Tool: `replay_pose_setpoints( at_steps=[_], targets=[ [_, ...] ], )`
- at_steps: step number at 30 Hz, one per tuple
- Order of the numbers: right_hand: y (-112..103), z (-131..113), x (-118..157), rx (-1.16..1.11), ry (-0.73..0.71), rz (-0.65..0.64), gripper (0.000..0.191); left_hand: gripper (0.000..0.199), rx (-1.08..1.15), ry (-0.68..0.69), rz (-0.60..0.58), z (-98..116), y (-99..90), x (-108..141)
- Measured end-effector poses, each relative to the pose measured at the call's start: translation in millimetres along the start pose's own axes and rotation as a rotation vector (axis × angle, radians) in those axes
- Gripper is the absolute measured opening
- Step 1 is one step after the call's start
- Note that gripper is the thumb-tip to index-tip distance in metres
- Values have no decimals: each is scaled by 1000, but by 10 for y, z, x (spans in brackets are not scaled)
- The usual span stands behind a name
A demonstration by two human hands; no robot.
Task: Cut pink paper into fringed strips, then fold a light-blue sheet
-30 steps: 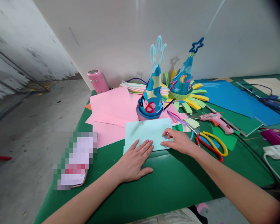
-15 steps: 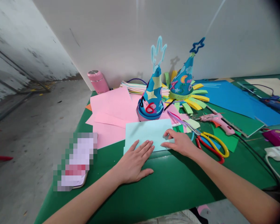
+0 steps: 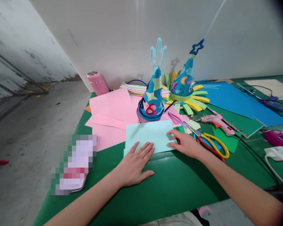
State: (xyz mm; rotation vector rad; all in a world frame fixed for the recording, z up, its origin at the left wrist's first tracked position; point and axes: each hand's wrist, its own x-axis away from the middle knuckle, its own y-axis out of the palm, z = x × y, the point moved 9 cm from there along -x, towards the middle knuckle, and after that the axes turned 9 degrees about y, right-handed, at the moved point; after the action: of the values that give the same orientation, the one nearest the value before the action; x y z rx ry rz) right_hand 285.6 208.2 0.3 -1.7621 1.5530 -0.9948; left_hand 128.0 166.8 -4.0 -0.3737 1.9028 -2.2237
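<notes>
A light blue sheet of paper (image 3: 148,133), which looks folded with a second edge showing at its lower left, lies on the green table. My left hand (image 3: 138,163) is flat across its lower edge, fingers stretched and thumb out to the side. At the paper's right end is my right hand (image 3: 184,142), fingers bent and thumb apart from them, the tips at the sheet's surface. Just beyond the paper stands a blue cone party hat (image 3: 153,97) with stars and a red 6. Scissors (image 3: 214,144) with red and yellow handles lie beside my right hand.
Behind stands a second cone hat (image 3: 183,81) with paper strips around its base. Pink paper (image 3: 113,106), a pink bottle (image 3: 97,83) and a blurred phone (image 3: 79,163) are left. Right are a pink glue gun (image 3: 218,122) with cord, blue sheets (image 3: 235,100) and a white charger (image 3: 278,153).
My right hand has slid slightly right along the paper's edge, its thumb and fingers still apart. My left hand stays flat on the sheet. The whole view has shifted a little.
</notes>
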Motion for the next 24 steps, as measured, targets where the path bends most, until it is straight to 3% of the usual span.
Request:
replay_pose_setpoints(
  at_steps=[24],
  targets=[
    [15, 89, 97, 22, -78, 167, 32, 62, -15, 6, 9, 15, -18, 1]
  ],
)
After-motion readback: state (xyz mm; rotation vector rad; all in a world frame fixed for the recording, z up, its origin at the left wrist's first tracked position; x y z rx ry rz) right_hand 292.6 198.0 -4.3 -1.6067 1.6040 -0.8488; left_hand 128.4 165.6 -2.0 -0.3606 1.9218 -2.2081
